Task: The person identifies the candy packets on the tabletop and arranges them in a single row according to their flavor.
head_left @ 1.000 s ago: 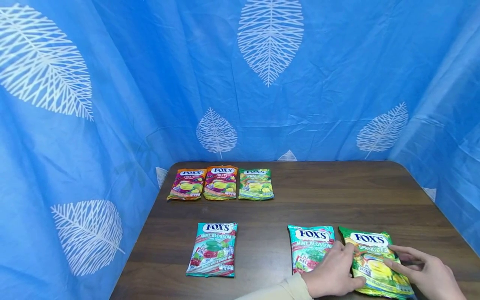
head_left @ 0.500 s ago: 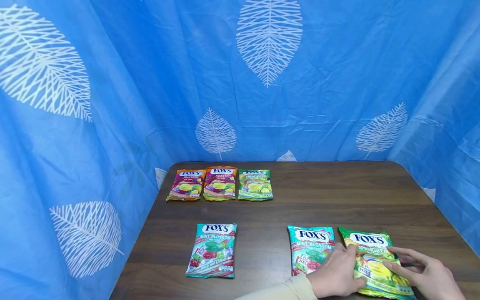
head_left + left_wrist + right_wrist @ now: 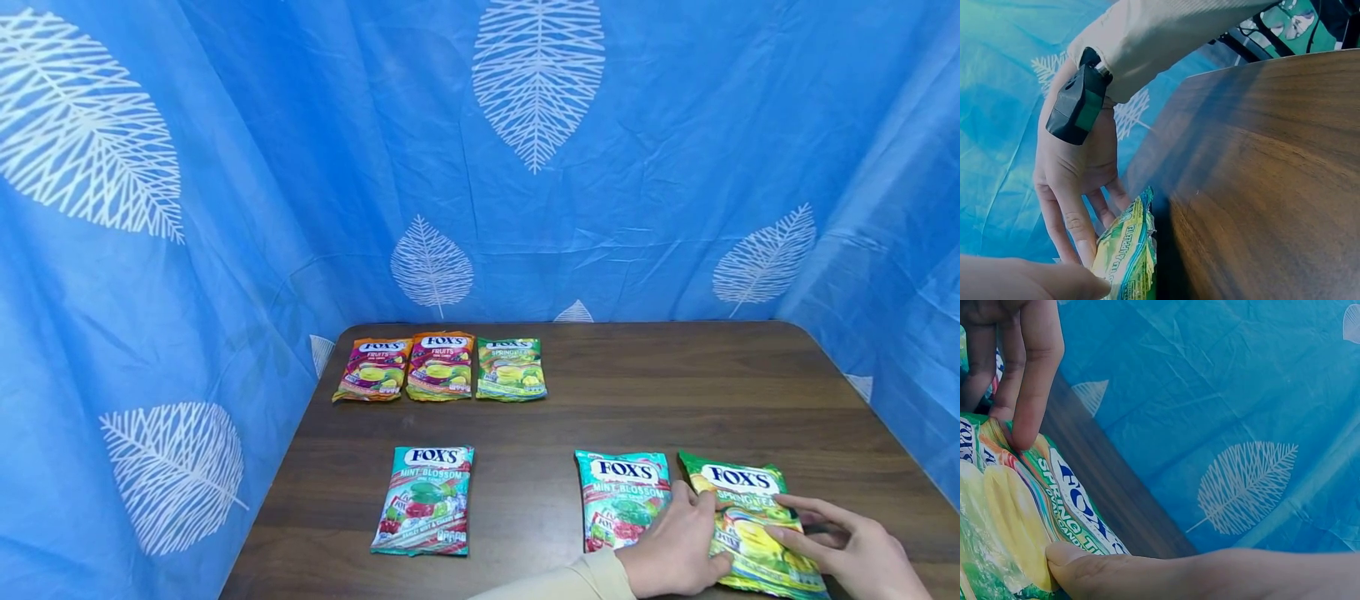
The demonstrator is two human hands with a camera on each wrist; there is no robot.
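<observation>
1. Left-hand fingers have slid slightly rightward since a second ago, further over the green Spring Tea packet (image 3: 750, 542), which lies in nearly the same spot; the right hand (image 3: 862, 550) has hardly moved.
2. That packet lies flat at the near right of the brown wooden table (image 3: 525, 467), between the two hands.
3. Fingertips of the left hand (image 3: 675, 546) press the packet's upper left, and its thumb touches the lower left; whether they pinch it, I cannot tell.
4. At the opposite edge, the right hand pinches the packet, thumb on the printed face, other fingers bent at the side (partly hidden from the head view).
5. Just left of it lies a turquoise Mint Blossom packet (image 3: 622, 504), partly covered by the left hand; a second Mint Blossom packet (image 3: 423, 500) lies well apart, further left.
6. Along the far left, a Fruits packet (image 3: 372, 369), another Fruits packet (image 3: 440, 367) and a smaller-looking green packet (image 3: 512, 369) form a row.
7. Blue curtain (image 3: 652, 167) with white leaf prints hangs behind.
</observation>
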